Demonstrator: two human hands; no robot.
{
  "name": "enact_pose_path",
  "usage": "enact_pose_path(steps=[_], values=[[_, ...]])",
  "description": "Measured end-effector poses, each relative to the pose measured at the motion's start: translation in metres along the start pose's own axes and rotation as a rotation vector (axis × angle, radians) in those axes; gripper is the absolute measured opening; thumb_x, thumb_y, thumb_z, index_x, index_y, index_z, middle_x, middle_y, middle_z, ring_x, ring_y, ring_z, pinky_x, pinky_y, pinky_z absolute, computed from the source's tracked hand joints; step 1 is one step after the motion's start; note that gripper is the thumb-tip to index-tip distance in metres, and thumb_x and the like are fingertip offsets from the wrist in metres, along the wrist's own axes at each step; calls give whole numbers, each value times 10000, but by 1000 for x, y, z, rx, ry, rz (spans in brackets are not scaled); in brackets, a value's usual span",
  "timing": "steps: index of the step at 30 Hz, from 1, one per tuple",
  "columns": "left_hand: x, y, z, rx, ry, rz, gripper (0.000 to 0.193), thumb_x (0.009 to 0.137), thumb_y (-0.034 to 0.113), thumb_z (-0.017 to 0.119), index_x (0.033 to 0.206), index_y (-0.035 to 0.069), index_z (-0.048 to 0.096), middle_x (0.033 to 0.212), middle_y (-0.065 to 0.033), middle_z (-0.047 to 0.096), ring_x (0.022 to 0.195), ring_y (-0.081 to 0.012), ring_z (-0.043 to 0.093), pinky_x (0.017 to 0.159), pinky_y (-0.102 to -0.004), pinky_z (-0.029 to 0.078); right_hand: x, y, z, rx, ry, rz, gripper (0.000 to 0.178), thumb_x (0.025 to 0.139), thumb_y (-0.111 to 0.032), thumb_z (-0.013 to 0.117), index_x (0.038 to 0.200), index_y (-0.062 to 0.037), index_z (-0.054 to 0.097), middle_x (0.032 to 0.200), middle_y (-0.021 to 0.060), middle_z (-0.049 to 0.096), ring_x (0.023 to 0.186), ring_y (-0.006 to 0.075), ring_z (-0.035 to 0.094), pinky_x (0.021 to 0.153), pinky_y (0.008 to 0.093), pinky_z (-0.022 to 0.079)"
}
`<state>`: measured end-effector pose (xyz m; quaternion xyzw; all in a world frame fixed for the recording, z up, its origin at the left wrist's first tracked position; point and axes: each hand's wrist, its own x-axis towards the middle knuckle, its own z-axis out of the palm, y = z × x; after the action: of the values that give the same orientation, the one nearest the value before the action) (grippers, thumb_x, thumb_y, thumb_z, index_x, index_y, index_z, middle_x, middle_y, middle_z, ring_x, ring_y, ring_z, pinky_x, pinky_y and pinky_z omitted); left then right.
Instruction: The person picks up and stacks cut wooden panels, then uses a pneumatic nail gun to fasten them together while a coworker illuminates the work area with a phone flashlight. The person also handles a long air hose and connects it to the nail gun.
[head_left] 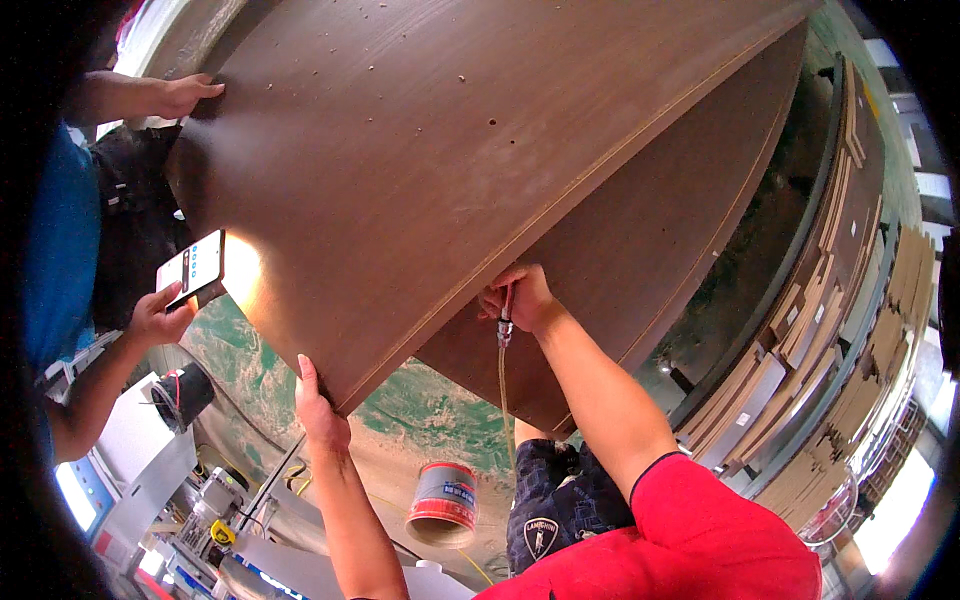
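A large brown board (400, 180) is tilted up at an angle, with a pale line along its edge and small chips scattered over its face. My left hand (322, 415) grips its near corner, thumb on the top face and fingers hidden underneath. Under the board's right edge, my right hand (522, 295) is closed around a slim air tool (505, 320) with a metal coupling. From that coupling a thin yellowish hose (503, 390) hangs down. The tool's tip is hidden by my fingers and the board. Below lies a second brown board (640, 240).
At left, a co-worker's hand (165, 315) holds a phone (195, 268) shining light on the board, while their other hand (190, 95) touches its far edge. A red-and-grey bucket (443, 500) stands on the floor. Stacked panels (800, 350) line the right; a black bucket (183, 395) is at left.
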<state>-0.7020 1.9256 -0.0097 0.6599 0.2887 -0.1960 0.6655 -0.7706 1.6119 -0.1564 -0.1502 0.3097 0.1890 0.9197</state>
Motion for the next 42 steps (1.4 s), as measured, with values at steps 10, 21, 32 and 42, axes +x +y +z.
enact_pose_path(steps=[10, 21, 32, 42], values=[[-8, 4, 6, 3, 74, -1, 589, 988, 433, 541, 1375, 0, 444, 1358, -102, 522, 1216, -222, 508, 1025, -370, 396, -20, 3, -2, -221, -20, -45, 133, 662, -186, 572, 642, -80, 494, 525, 72, 464, 462, 220, 461, 520, 393, 446], [-13, 10, 8, 5, 49, 4, 550, 1002, 424, 507, 1343, -6, 484, 1336, -89, 548, 1199, -210, 533, 1020, -351, 405, -11, -11, -8, -211, -143, -1, 166, 642, -201, 574, 568, -85, 481, 529, 76, 497, 469, 215, 494, 555, 385, 473], [-7, 6, 3, -24, 0, 6, 533, 996, 415, 526, 1319, -7, 494, 1318, -89, 556, 1196, -207, 529, 1026, -344, 395, -90, 34, 7, -341, 643, -314, 127, 867, -131, 669, 851, -11, 630, 699, 68, 612, 558, 183, 606, 568, 342, 563], [1, -1, 13, -20, 177, -18, 602, 938, 440, 608, 1323, -6, 487, 1320, -125, 544, 1169, -248, 550, 980, -391, 444, -162, -16, 131, -833, 722, -372, 301, 904, -262, 668, 758, -10, 592, 592, 55, 600, 509, 125, 609, 486, 286, 501]])
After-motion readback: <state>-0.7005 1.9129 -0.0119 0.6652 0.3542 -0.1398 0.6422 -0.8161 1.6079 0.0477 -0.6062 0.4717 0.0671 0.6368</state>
